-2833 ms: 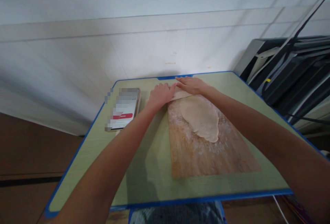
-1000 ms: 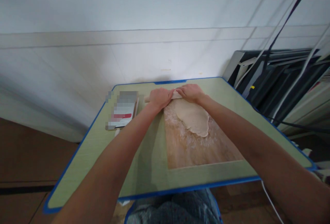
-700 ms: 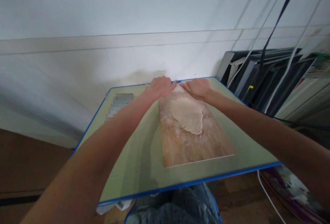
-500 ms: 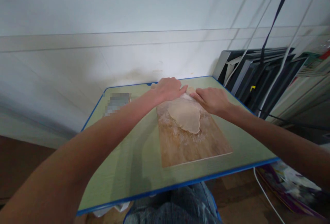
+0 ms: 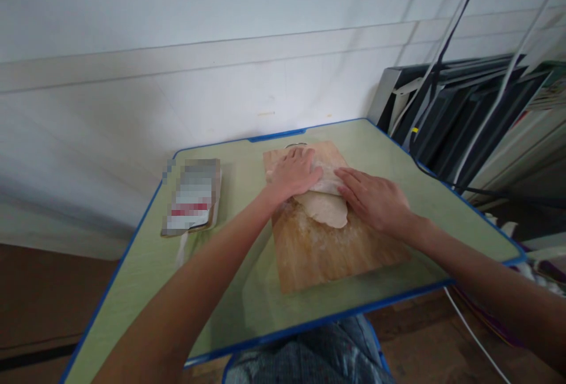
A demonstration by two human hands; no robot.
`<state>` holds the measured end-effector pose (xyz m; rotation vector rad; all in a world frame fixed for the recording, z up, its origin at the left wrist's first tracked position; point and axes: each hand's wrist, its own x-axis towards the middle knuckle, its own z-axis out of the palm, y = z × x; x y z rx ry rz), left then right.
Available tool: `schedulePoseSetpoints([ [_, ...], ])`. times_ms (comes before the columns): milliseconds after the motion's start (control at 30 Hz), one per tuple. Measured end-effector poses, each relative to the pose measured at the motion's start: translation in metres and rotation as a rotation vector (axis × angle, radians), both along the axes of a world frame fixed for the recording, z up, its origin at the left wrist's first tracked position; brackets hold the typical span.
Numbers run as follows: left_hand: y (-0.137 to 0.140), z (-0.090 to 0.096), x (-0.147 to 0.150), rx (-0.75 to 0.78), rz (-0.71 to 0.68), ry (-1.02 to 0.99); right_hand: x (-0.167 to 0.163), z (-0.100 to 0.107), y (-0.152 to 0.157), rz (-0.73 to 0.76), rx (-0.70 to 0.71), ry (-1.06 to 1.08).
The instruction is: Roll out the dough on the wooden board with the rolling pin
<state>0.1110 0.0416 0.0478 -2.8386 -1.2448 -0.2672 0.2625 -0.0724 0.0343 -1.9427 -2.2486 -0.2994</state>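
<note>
From my end I count two hands, one rolling pin (image 5: 329, 180), one flattened sheet of dough (image 5: 326, 210), one wooden board (image 5: 327, 266) and one phone (image 5: 194, 195), all on one counter (image 5: 367, 142). The left hand (image 5: 294, 171) lies flat on the pin, thumb held away; the right hand (image 5: 375, 200) lies palm down at its other end, fingers together. The dough sits mid-board, partly under the pin. Compared with half a second ago, I see the pin nearer me, uncovering the board's metal ring (image 5: 296, 145).
</note>
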Motion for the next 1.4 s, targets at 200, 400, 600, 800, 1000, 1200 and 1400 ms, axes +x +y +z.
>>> schedulePoseSetpoints([
  [200,0.0,-0.002,0.001,0.011,0.027,-0.023,-0.001,-0.002,0.004,-0.048,-0.022,0.006],
  [400,0.007,0.0,0.007,0.009,0.033,-0.026,0.007,-0.005,0.018,-0.042,-0.029,0.013],
  [600,0.018,0.003,0.016,-0.045,0.069,-0.018,0.019,-0.006,0.034,0.003,-0.135,0.04],
  [800,-0.004,-0.001,0.001,0.026,0.032,-0.021,-0.001,0.001,0.008,-0.05,-0.058,0.024],
  [1000,0.005,-0.001,0.005,-0.002,0.036,-0.044,0.004,0.001,0.016,-0.038,-0.117,0.068],
  [1200,0.036,0.0,0.022,-0.066,0.027,-0.061,0.024,0.0,0.046,0.017,-0.184,0.093],
  [1400,0.028,0.002,0.018,-0.058,0.08,-0.076,0.023,0.0,0.045,0.031,-0.156,0.078],
])
